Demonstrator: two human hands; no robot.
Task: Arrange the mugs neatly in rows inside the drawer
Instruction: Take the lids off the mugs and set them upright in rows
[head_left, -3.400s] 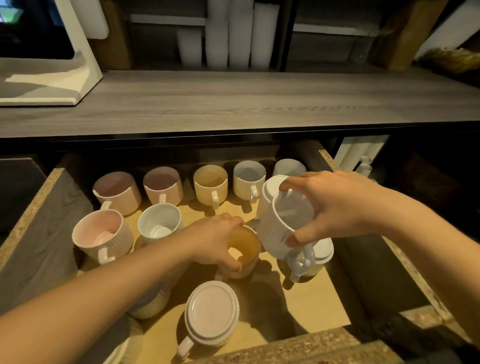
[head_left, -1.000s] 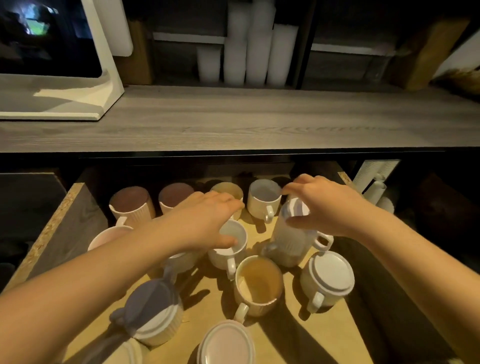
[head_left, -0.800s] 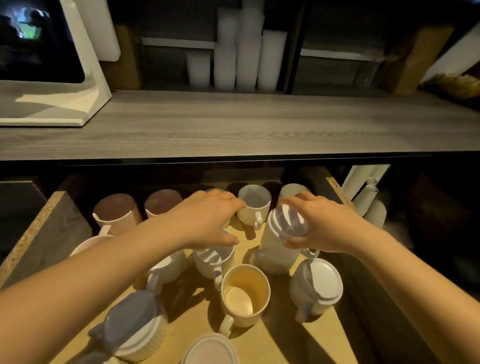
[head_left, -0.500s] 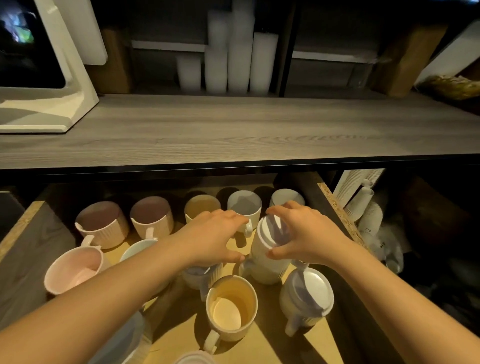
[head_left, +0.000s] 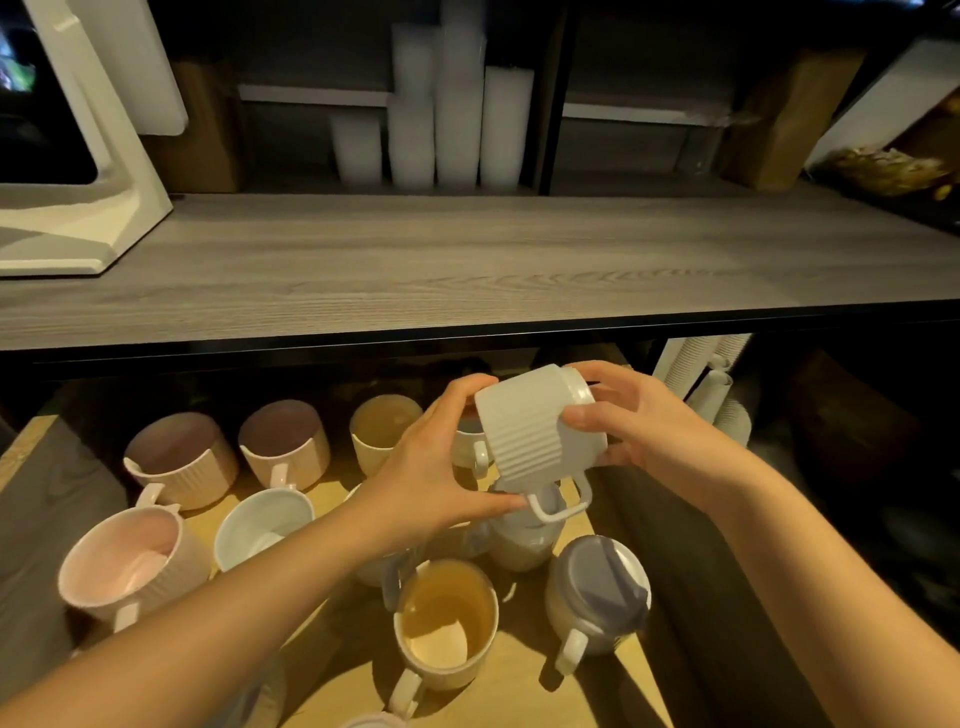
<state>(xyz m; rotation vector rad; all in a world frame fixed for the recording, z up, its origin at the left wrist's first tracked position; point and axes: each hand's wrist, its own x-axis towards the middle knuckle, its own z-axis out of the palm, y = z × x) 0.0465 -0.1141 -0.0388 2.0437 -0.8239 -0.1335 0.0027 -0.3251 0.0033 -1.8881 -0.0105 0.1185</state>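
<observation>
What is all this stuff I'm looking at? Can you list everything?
White ribbed mug: one, tilted, held above the drawer in both hands.
Back-row mugs: two pinkish, one yellow, another partly hidden behind the left hand.
Nearer upright mugs: one pink, one white, one yellow.
Upside-down mug: one, pale, front right.
Drawer: one, light wood floor, open.
Countertop: grey wood, above the drawer.
Cup stacks: white, on the back shelf.
White stand: one, top left.
Left hand: grip on the mug's rim end.
Right hand: grip on its base end.
</observation>
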